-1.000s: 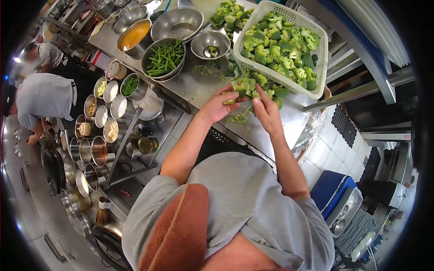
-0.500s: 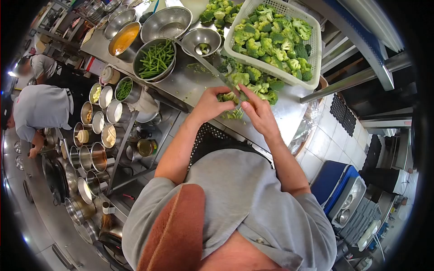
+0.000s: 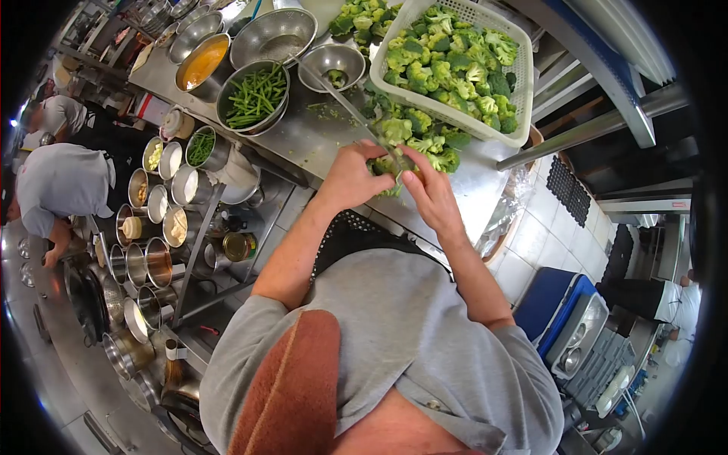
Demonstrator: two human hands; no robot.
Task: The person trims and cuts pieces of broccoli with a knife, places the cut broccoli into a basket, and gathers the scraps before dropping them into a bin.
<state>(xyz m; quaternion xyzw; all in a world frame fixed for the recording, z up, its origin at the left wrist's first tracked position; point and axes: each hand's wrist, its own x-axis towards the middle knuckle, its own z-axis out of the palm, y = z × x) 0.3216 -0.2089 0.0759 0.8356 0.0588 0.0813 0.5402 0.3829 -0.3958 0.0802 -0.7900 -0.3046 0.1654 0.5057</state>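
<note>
A long-bladed knife slants from the rim of a small metal bowl down to my two hands. My right hand is closed at the near end of the knife, fingers and thumb pinched beside the blade; its handle does not show. Curled round a broccoli floret, my left hand rests just left of the blade, its thumb pointing at the right hand. Fingers partly hide the floret. More broccoli lies on the steel counter just beyond my hands.
A white basket full of broccoli stands at the back right. Left of it are a pot of green beans, a colander and a pot of orange liquid. Lower left, a shelf holds several metal containers. A co-worker bends at far left.
My hands have drawn slightly closer together around the floret and blade. The whole view has shifted a little, so the counter's contents appear slightly further left and up.
</note>
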